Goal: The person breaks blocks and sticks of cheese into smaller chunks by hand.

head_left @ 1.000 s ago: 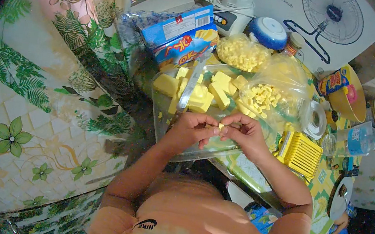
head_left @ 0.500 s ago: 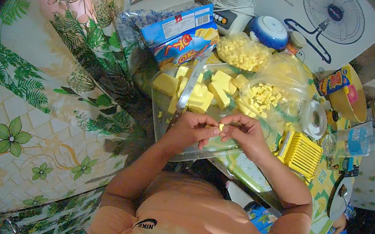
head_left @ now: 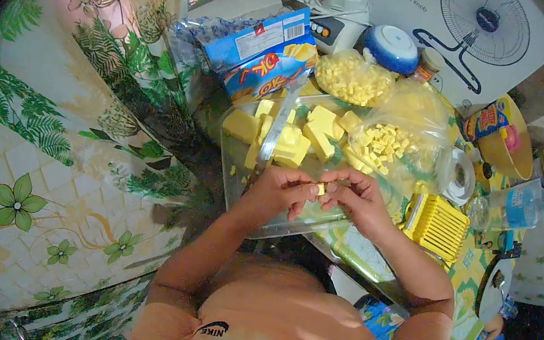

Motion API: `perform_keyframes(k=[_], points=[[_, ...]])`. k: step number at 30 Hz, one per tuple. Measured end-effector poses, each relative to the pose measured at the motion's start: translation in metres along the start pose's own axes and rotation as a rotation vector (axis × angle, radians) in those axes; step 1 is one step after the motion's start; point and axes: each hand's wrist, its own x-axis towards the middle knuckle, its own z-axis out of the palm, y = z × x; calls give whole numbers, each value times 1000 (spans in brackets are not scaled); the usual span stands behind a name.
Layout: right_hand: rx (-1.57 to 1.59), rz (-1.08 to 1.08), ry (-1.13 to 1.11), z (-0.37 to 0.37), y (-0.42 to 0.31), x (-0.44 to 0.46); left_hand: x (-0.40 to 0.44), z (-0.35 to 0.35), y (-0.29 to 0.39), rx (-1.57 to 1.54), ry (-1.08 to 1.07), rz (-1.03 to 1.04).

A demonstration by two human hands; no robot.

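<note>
Between the fingertips of both hands is a small yellow cube point(head_left: 321, 189). My left hand point(head_left: 280, 192) pinches it from the left, and my right hand point(head_left: 356, 194) pinches it from the right. Both are over the near part of a clear tray point(head_left: 277, 229). Large yellow blocks point(head_left: 284, 145) lie in the tray beyond my left hand, with a long metal blade point(head_left: 275, 129) resting across them. Beyond my right hand, a clear plastic bag point(head_left: 419, 114) has many small yellow cubes point(head_left: 383, 144) at its mouth.
A filled bag of yellow pieces point(head_left: 354, 77), a blue box point(head_left: 261, 50), a blue bowl point(head_left: 391, 49) and a blender base point(head_left: 338, 19) stand behind. To the right are a yellow slotted cutter point(head_left: 440, 228), a tape roll point(head_left: 459, 175), a bottle point(head_left: 524, 205) and a yellow container point(head_left: 514, 152).
The view has shifted very slightly. Both hands stay together around the small cube, with only slight finger movement.
</note>
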Motion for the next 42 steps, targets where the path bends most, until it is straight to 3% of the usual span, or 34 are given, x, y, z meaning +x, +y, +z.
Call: perform_keyframes(k=[8, 23, 38, 42], points=[[-135, -19, -11, 0, 0, 0, 1, 3, 0, -1, 35, 9], [-36, -39, -70, -1, -6, -1, 0, 3, 3, -33, 30, 15], [-50, -44, 62, 8, -2, 0, -1, 3, 5, 11, 113, 92], [-147, 9, -42, -1, 7, 2, 0, 5, 19, -34, 143, 109]])
